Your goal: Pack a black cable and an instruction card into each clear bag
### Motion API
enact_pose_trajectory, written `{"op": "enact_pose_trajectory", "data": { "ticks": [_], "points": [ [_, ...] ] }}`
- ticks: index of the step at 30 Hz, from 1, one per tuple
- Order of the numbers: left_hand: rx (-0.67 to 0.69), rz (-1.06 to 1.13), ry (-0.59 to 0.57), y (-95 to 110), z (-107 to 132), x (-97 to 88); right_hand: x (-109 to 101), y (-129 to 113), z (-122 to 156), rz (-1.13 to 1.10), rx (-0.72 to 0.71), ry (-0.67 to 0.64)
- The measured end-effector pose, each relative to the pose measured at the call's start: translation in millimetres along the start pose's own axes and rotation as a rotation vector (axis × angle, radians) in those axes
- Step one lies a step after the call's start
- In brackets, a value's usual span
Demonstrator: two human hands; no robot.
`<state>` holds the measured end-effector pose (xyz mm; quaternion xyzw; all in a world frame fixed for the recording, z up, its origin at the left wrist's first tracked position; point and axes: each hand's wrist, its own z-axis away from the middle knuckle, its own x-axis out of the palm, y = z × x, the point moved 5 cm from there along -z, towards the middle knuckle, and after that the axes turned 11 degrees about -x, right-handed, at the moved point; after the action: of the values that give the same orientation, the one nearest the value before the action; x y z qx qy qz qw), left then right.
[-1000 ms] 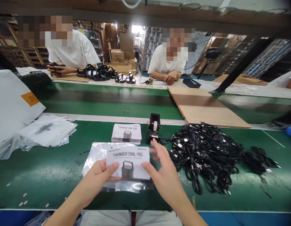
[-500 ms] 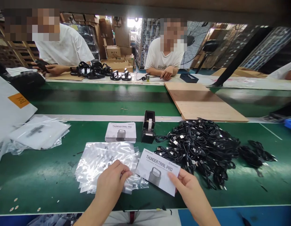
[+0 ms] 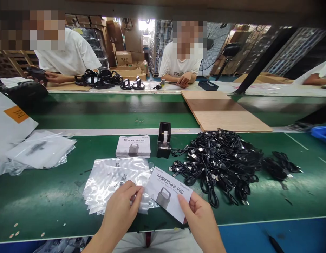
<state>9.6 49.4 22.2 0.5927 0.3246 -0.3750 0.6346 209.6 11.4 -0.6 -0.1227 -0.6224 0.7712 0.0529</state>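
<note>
My right hand [image 3: 201,216] grips a white printed booklet [image 3: 167,196] by its right edge, thumb on top. The booklet is tilted, and its left end lies over the edge of the clear plastic bags [image 3: 105,179], close to my left fingertips. My left hand [image 3: 123,205] is closed in a pinch at the right side of the fanned bag pile, on what looks like the edge of a bag. Behind the bags sits a stack of matching booklets [image 3: 133,147].
A black tape dispenser [image 3: 164,140] stands beside the stack. Coiled black cables [image 3: 221,161] are heaped at the right. More bags [image 3: 43,149] lie at the left. A wooden board [image 3: 223,110] spans the back, where co-workers [image 3: 180,66] sit across the green bench.
The booklet and my right hand have shifted left, nearer my left hand. The whole view has also turned slightly. My left hand keeps its pinch.
</note>
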Motion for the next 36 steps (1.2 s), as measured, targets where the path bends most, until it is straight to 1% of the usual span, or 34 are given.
{"op": "enact_pose_trajectory", "data": {
  "ticks": [4,6,8,11,14,17,19,22,25,29,31,34,36],
  "points": [
    [0.043,0.038,0.090,-4.1,4.8,0.7,8.2,4.1,13.5,0.095,0.054,-0.158],
    [0.070,0.036,0.101,-5.0,6.7,2.2,12.6,6.9,17.4,0.113,0.089,-0.237],
    [0.098,0.025,0.088,-4.4,7.9,4.1,13.6,6.9,16.1,0.115,0.087,-0.273],
    [0.114,0.011,0.076,-3.2,9.1,5.8,5.2,3.4,7.9,0.135,0.068,-0.213],
    [0.116,0.037,0.117,-2.9,10.7,5.9,-4.4,-0.3,4.9,0.171,0.065,-0.146],
    [0.130,0.045,0.174,-3.5,11.9,6.7,-6.5,1.1,12.2,0.175,0.073,-0.104],
    [0.147,0.014,0.181,-3.9,11.8,8.4,-3.3,6.6,20.1,0.180,0.087,-0.109],
    [0.151,-0.019,0.162,-4.7,11.0,9.8,5.1,18.5,30.0,0.163,0.133,-0.196],
    [0.162,-0.022,0.131,-3.0,11.4,9.4,11.1,23.4,30.5,0.129,0.162,-0.297],
    [0.211,-0.057,0.113,2.2,13.0,8.9,11.4,12.6,18.2,0.147,0.108,-0.377],
    [0.227,-0.078,0.114,3.6,13.7,9.0,12.3,7.0,14.8,0.082,0.092,-0.461],
    [0.253,-0.091,0.123,4.6,14.8,10.3,13.2,5.2,16.9,-0.087,0.147,-0.595],
    [0.264,-0.078,0.136,4.3,15.4,11.7,10.7,6.2,18.0,-0.127,0.176,-0.605]
  ]
}}
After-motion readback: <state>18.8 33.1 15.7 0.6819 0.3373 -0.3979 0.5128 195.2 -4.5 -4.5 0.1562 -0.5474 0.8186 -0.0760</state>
